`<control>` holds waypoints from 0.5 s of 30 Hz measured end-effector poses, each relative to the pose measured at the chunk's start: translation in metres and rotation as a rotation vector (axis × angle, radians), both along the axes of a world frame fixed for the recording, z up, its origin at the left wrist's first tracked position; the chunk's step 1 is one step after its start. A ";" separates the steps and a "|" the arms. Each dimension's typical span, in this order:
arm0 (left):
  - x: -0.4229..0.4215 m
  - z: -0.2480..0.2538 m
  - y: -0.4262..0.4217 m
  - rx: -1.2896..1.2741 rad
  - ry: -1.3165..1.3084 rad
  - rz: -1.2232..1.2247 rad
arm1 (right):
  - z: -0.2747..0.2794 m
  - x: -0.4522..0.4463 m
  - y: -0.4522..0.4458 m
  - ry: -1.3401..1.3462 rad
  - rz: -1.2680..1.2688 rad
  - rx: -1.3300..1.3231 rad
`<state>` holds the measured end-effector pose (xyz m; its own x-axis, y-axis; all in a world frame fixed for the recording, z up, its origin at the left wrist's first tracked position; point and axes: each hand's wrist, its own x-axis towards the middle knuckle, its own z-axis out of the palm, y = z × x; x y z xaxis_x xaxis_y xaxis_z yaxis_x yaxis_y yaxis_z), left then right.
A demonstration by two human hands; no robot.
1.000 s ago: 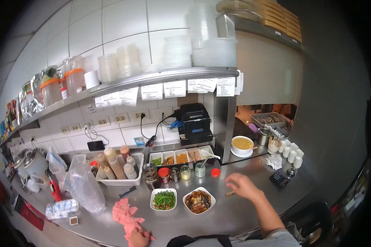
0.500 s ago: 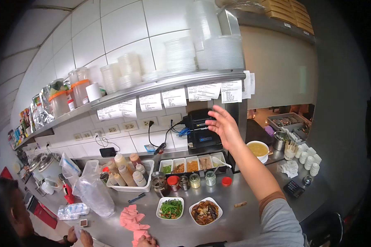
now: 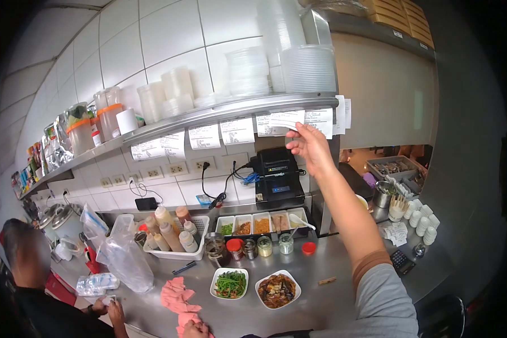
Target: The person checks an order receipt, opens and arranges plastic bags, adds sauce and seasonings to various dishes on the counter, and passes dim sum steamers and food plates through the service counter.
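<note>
White order slip (image 3: 284, 119): hanging at the shelf edge (image 3: 236, 107), its right end pinched by the right hand (image 3: 307, 141).
Writing: dark print on it and on neighbouring slips, too small to read.
Right arm: stretched up and forward, the other fingers loosely curled.
Printer (image 3: 279, 183): black, just below the grip, lettering illegible.
Shelf stock: above the grip, stacked clear plastic tubs (image 3: 307, 69); farther left, orange-banded containers (image 3: 80, 135).
Condiment trays (image 3: 252, 224): below the grip, white, with chopped green, brown-orange and orange contents among others.
Jars: nearer the body, 1 large dark jar (image 3: 217, 252), 1 red-lidded jar (image 3: 235, 249), 3 smaller jars (image 3: 265, 246).
Bowls: well below the grip, green vegetables (image 3: 230, 283) in 1, a brown saucy dish (image 3: 278, 290) in another.
Squeeze bottles (image 3: 172, 238): lower left of the grip, in a white basket (image 3: 180, 255).
Left hand (image 3: 195, 329): far lower left, on a pink cloth (image 3: 176, 296); partly out of frame, so cannot tell whether it grips.
</note>
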<state>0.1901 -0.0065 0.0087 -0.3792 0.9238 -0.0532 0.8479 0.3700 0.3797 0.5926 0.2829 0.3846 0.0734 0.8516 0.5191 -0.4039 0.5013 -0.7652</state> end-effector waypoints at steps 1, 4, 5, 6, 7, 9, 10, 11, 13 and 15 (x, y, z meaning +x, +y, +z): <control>-0.002 -0.004 0.000 0.012 0.009 -0.018 | 0.003 0.002 0.002 -0.070 -0.117 0.010; 0.002 -0.006 -0.001 0.102 0.018 -0.004 | 0.003 0.017 0.006 -0.166 -0.214 0.044; 0.003 -0.005 -0.001 0.140 0.019 0.010 | 0.002 0.020 0.007 -0.173 -0.212 0.033; 0.003 -0.006 -0.001 0.155 0.019 0.010 | 0.001 0.022 0.007 -0.165 -0.202 0.025; 0.002 -0.009 -0.001 0.169 0.020 0.009 | 0.000 0.023 0.006 -0.155 -0.193 0.016; -0.001 -0.018 0.000 0.203 0.027 0.004 | -0.004 0.027 0.005 -0.145 -0.179 0.004; -0.003 -0.025 0.000 0.225 0.031 0.003 | -0.005 0.027 0.006 -0.147 -0.171 0.002; -0.005 -0.031 0.001 0.246 0.034 0.002 | -0.006 0.026 0.006 -0.149 -0.162 0.000; -0.007 -0.032 0.002 0.207 0.032 -0.016 | -0.009 0.025 0.005 -0.151 -0.142 0.004; -0.007 -0.031 0.002 0.184 0.022 -0.022 | -0.010 0.022 0.004 -0.143 -0.135 0.009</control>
<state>0.1831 -0.0041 -0.0219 -0.3584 0.9251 0.1250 0.8637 0.2778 0.4205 0.6148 0.2870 0.3747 0.1113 0.8340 0.5404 -0.2203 0.5509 -0.8050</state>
